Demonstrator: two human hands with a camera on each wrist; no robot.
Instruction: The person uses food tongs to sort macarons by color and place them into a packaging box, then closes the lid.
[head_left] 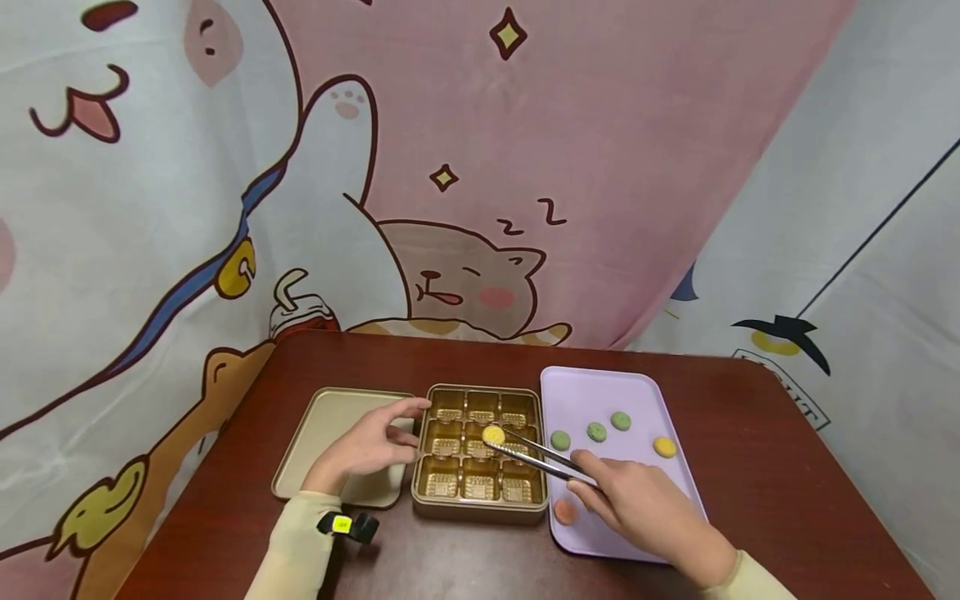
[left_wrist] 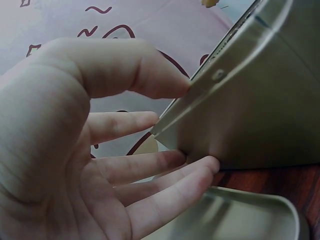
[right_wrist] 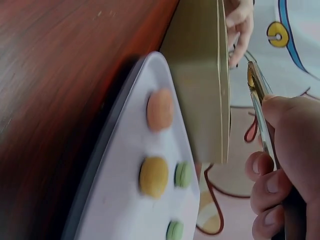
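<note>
I'd pinch the round yellow macaron point(head_left: 493, 435) edgewise—likely light, fragile; right hand point(head_left: 648, 507) grips silver metal tongs point(head_left: 553, 470), left hand's point(head_left: 367, 442) fingers spread.

It's a dark reddish-brown table point(head_left: 772, 475), kinda glossy, wood grain showing up close, with rounded corners at the far end. Three things sit right on it, basically in a row. On the left there's a shallow gold-ish lid point(head_left: 337, 417) lying flat, then a matching square box point(head_left: 480, 511) just beside it in the middle, then a long lilac tray point(head_left: 600, 390) close up against the box's right side, can't tell if they're actually touching.
</note>
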